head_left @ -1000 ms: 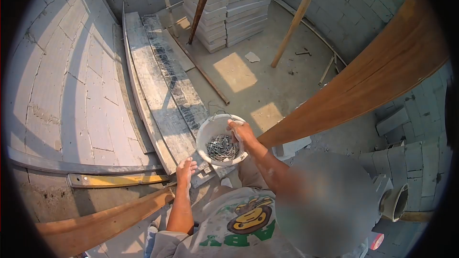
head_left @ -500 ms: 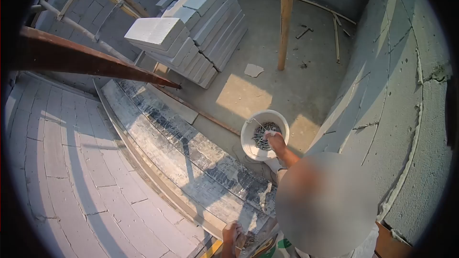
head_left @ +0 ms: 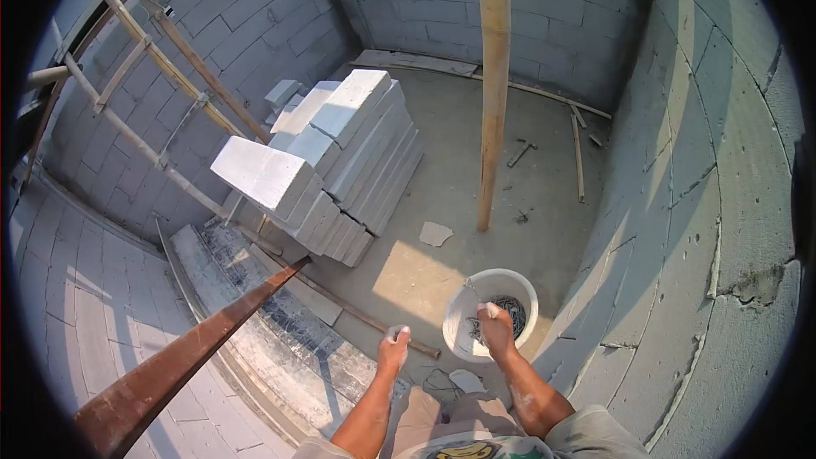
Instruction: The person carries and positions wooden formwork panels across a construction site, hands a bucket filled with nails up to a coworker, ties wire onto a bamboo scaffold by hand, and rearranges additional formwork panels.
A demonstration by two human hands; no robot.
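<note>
A white bucket (head_left: 451, 333) stands on the floor before me, with many thin metal pieces (head_left: 513, 313), like nails or screws, inside. My right hand (head_left: 499, 327) is over its opening, fingers closed and thumb on top. A thin wire-like piece (head_left: 473, 286) runs from near its thumb toward the rim; whether the hand grips it I cannot tell. My left hand (head_left: 393, 347) is raised to the left of the bucket, apart from it, in a loose fist with the thumb up. Anything inside that fist is hidden.
Stacked pale blocks (head_left: 327, 170) stand ahead on the left. A wooden post (head_left: 493, 93) rises beyond the bucket. A rusty beam (head_left: 183, 355) slants across the left side, over a long board (head_left: 255, 323). A block wall (head_left: 671, 289) closes the right; a hammer-like tool (head_left: 521, 155) lies farther back.
My view has tilted up and shifted. My left hand has come off the board's near end and risen beside the bucket. My right hand has drawn up from the metal pieces.
</note>
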